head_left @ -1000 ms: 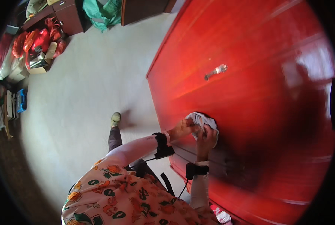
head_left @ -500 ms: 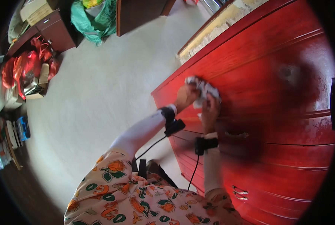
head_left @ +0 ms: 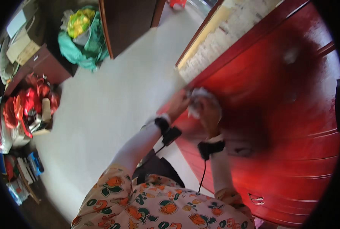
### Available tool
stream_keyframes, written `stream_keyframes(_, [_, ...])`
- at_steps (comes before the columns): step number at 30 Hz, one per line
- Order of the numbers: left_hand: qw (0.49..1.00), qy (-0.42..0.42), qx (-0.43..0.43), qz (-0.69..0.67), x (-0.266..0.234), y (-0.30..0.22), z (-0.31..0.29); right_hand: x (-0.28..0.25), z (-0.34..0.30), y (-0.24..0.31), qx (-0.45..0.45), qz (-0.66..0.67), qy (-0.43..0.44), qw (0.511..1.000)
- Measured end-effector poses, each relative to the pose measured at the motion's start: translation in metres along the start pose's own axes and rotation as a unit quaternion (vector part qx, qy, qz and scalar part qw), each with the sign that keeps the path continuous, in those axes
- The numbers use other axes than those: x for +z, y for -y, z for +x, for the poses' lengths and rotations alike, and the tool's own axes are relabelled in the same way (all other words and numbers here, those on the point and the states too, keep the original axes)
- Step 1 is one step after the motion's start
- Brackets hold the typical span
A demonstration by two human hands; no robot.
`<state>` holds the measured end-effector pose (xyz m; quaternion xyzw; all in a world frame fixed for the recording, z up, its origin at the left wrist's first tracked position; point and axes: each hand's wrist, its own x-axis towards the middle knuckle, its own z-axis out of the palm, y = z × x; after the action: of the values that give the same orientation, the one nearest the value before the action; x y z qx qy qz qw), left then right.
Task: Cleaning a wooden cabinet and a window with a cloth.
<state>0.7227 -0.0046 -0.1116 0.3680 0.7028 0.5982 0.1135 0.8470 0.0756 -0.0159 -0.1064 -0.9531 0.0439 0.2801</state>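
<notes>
A crumpled white-and-grey cloth [head_left: 202, 92] is bunched between my two hands, over the red wooden cabinet [head_left: 231, 82] near its left edge. My left hand [head_left: 178, 104] has its fingers closed on the cloth's left side. From the near right, my right hand [head_left: 210, 114] grips the same cloth with bent fingers. Motion blurs both hands, so single fingertips are hard to make out. Below them, the cabinet's drawer fronts carry metal handles [head_left: 256, 199]. Whether the cloth touches the wood is not plain.
Pale floor [head_left: 101, 110] lies left of the cabinet. A green sack [head_left: 76, 51] with a yellow bag stands at the far left, beside a dark brown panel [head_left: 130, 26]. Red plastic bags [head_left: 32, 101] and boxes line the left side. A peeling whitish surface [head_left: 219, 42] borders the cabinet's far edge.
The whole view has shifted with my head. Both hands have moved the cloth slightly left, closer to the cabinet's edge, still holding it.
</notes>
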Motion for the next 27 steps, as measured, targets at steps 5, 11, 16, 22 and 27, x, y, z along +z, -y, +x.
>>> stream_keyframes(5, [0.996, 0.078, 0.002, 0.05, -0.005, 0.024, 0.0, 0.024, -0.034, -0.01, 0.031, 0.006, -0.004, 0.999])
stream_keyframes(11, [0.981, 0.128, 0.11, -0.096, -0.089, -0.046, 0.07, 0.011, -0.022, 0.004, 0.131, 0.154, -0.006, 0.979])
stream_keyframes(16, [0.918, 0.22, 0.314, -0.097, -0.115, -0.135, 0.177, 0.01, 0.03, 0.019, 0.261, 0.175, 0.007, 0.949])
stream_keyframes(22, [0.834, 0.382, 0.38, -0.122, -0.081, -0.139, 0.23, -0.006, 0.04, 0.034, 0.319, 0.206, -0.069, 0.922])
stream_keyframes(27, [0.697, 0.607, 0.31, -0.226, -0.059, -0.117, 0.271, -0.001, 0.04, 0.052, 0.421, 0.216, -0.198, 0.858])
